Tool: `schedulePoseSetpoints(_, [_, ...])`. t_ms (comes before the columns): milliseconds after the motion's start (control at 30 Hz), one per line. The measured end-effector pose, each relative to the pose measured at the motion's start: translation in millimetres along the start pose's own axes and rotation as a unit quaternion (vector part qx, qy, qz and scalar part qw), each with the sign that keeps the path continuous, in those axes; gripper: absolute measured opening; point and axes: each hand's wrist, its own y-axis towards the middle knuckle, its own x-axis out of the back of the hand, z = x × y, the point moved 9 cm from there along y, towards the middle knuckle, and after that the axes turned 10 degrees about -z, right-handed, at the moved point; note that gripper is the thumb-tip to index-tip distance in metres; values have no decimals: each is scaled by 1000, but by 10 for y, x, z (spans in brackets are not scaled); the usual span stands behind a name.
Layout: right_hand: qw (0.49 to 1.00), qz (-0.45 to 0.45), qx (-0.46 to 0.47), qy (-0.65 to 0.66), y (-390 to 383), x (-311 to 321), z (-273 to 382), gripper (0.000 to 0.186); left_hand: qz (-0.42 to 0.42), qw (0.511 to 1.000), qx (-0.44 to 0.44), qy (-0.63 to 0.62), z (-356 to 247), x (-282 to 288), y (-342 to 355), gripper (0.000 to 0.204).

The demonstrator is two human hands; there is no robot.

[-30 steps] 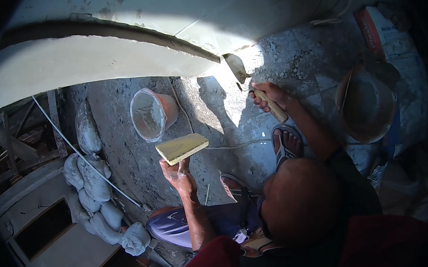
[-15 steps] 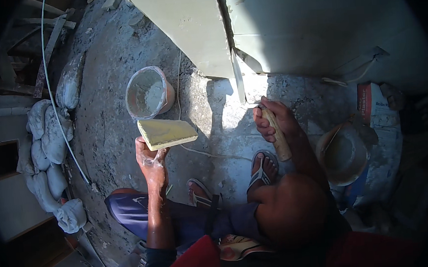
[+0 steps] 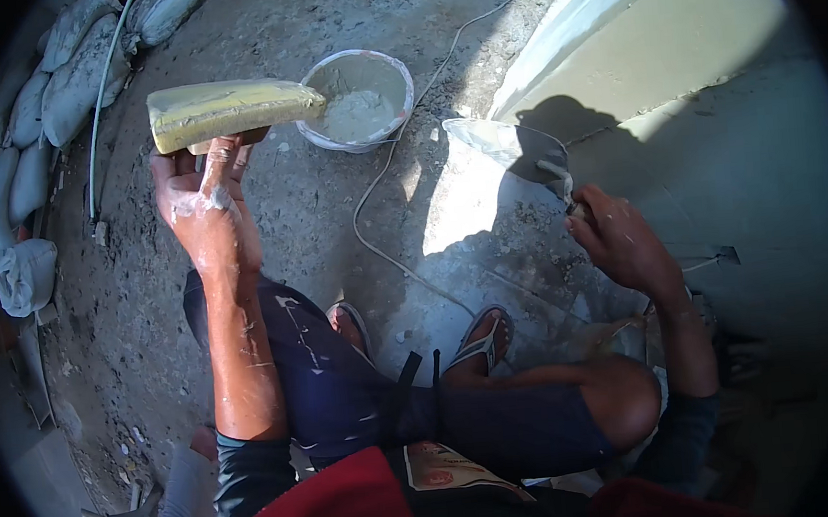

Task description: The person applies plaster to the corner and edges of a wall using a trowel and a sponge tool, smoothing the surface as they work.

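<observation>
My left hand (image 3: 207,206), smeared with white plaster, grips a pale yellow plasterer's hawk (image 3: 231,119) from beneath. Wet plaster coats its top and edge. My right hand (image 3: 629,248) is closed round the handle of a trowel (image 3: 482,136), whose wide blade points left in bright sunlight, near the foot of a plastered wall (image 3: 648,40). The fingers mostly hide that handle. Just right of the hawk, partly behind its end, a round bucket (image 3: 408,91) holds wet greyish-white plaster (image 3: 361,116).
Filled sacks (image 3: 85,85) are piled at the far left beside a white hose (image 3: 102,117). A thin cable (image 3: 363,214) winds across the rough floor, past the bucket to my sandalled foot (image 3: 482,340). Another person's grey-clad limb (image 3: 186,495) shows at lower left.
The view has shifted. My right hand has drawn the trowel away from the wall corner and turned its blade flatter. My left hand has moved left with the hawk.
</observation>
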Motion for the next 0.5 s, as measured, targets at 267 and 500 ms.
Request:
schedulePoseSetpoints(267, [948,-110,225,-198,2097,-1255,1056,25,-98,988,49,-107,276,265,337,40])
schedulePoseSetpoints(500, [976,-10,127,-177,3082,-2564,1168,23,-115,977,118,-137,565,223,450,38])
